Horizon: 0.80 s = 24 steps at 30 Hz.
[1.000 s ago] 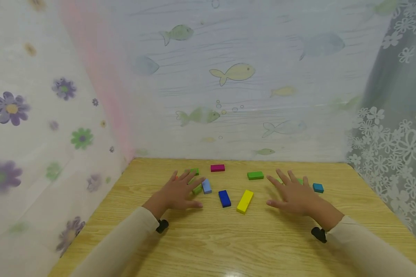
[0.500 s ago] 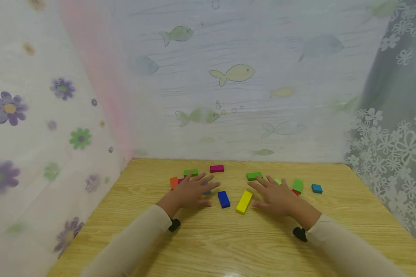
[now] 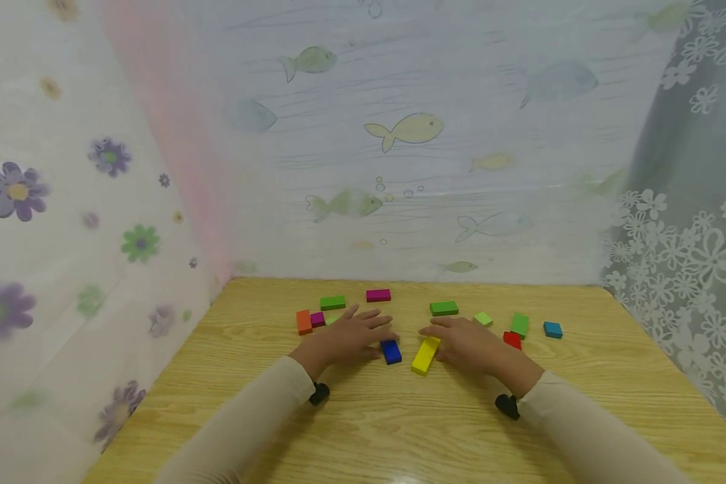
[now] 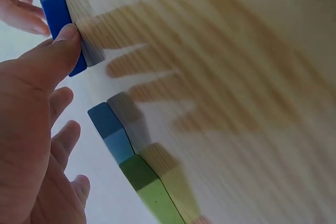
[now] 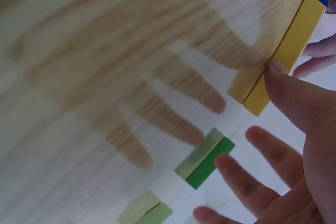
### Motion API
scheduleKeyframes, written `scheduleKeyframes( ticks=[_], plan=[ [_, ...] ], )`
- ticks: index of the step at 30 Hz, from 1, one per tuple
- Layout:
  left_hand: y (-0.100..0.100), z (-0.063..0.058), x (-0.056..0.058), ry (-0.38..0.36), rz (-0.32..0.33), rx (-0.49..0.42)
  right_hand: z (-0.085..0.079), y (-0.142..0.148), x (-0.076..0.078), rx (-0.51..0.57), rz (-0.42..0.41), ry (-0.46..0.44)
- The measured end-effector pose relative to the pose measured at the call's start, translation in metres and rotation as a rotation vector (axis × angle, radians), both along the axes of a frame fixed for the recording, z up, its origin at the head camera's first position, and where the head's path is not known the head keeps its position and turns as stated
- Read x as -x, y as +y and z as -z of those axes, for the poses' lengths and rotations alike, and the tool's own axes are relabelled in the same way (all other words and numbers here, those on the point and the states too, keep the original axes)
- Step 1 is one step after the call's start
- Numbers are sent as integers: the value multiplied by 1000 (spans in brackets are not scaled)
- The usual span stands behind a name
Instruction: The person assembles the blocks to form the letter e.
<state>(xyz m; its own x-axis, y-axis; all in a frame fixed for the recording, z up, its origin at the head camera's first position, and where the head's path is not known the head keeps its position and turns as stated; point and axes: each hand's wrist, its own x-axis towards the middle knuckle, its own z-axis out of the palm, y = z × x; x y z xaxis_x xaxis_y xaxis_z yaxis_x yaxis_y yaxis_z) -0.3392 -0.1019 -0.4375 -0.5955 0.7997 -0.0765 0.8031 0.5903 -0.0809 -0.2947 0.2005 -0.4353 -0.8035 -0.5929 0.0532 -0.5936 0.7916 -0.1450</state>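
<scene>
On the wooden table point(image 3: 363, 417), my left hand point(image 3: 347, 339) is at a small blue block point(image 3: 391, 352). Its thumb point(image 4: 67, 38) lies against the block's near side and the index finger reaches over the far end, pinching it. My right hand point(image 3: 468, 346) pinches a longer yellow block point(image 3: 424, 357), its thumb point(image 5: 278, 72) along the right side and its index finger across the far end. The other fingers of both hands are spread. A light blue block point(image 4: 111, 132) and a green block point(image 4: 152, 190) sit below the left fingers, partly hidden in the head view.
Left lie an orange block point(image 3: 304, 322), a magenta cube point(image 3: 317, 319) and a green block point(image 3: 333, 302). Behind is a magenta block point(image 3: 378, 295). Rightward are green blocks point(image 3: 444, 308), a red block point(image 3: 511, 340) and a blue block point(image 3: 553, 329). Patterned curtains point(image 3: 266, 168) border the table.
Both hands have moved inward and down, from hovering apart over the scattered blocks to the blue and yellow blocks in the middle. Blocks at both sides are uncovered; none has visibly shifted.
</scene>
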Motion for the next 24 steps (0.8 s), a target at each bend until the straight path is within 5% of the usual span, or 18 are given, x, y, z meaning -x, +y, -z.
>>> scheduleKeyframes(
  ticks=[5,10,24],
  plan=[
    [4,1,-1,46,26,-4,-1,-2,1,15,-58,30],
    [7,-1,-4,66,20,-5,-3,-2,1,40,-30,-7],
    [8,-4,-12,58,-100,-27,-6,5,-3,183,-9,-90]
  ],
)
